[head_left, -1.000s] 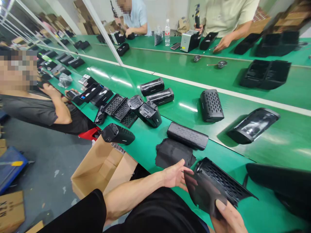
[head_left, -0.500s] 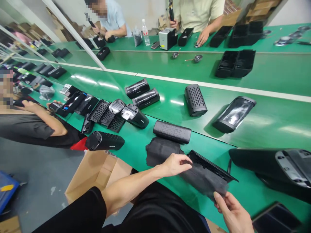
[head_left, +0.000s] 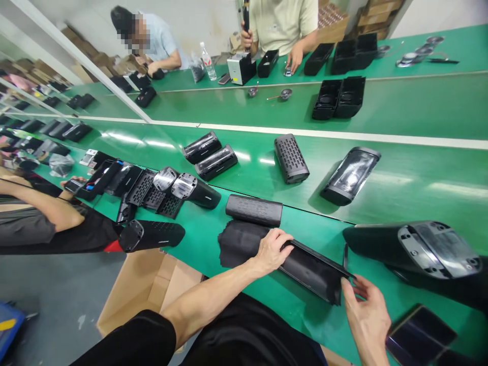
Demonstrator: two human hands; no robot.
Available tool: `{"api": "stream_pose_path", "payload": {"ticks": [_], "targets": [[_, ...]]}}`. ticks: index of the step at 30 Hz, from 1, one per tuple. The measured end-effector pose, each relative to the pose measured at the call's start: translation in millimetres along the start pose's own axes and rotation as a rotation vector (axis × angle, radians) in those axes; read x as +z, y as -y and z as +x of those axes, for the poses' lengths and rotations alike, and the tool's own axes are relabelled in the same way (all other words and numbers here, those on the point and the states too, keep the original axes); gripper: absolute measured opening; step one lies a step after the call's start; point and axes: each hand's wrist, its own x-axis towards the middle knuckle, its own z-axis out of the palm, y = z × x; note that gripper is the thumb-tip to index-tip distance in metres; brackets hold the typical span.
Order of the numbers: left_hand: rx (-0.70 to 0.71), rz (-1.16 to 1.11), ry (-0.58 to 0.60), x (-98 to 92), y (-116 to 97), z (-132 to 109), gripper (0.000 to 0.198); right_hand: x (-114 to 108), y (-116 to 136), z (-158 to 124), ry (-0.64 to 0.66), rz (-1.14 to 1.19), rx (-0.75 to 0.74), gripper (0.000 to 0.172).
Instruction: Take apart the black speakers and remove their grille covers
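A black speaker grille [head_left: 324, 258] lies on the green bench in front of me, its hollow side up, with a thin sheet of black cloth [head_left: 314, 274] spread inside it. My left hand [head_left: 272, 249] is closed on the grille's left end, fingertips at the far rim. At the right end, the thumb and fingers of my right hand [head_left: 364, 305] pinch the far corner. Beyond my left wrist sits a pile of black cloth pieces [head_left: 240, 243]. A closed black grille cover [head_left: 254, 209] lies just behind that pile.
Large black speaker bodies [head_left: 438, 249] stand at the right, above a dark phone-like slab [head_left: 421, 333]. Several speakers [head_left: 152, 235] and perforated panels [head_left: 154, 190] are on the left. An open cardboard box [head_left: 148, 290] stands below the bench edge. Co-workers sit across and to the left.
The cloth, earlier lifted by my right hand in front of the grille, now lies inside it. My left hand has moved onto the grille's left end, and my right hand to its far right corner.
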Motion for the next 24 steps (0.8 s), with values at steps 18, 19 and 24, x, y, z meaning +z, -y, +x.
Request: {"api": "stream_pose_path", "payload": {"ticks": [18,19,24], "targets": [[-0.438,-0.635,0.186,-37.0,-32,16,0.036,-8,27,-8,0.153,0.506,0.314,0.073],[-0.469,-0.697,0.208,-41.0,-33,15,0.042,-11,30,-11,0.173,0.522,0.329,0.072],[-0.492,-0.800,0.237,-60.0,-35,12,0.037,-27,48,-25,0.260,0.659,0.421,0.071]]}}
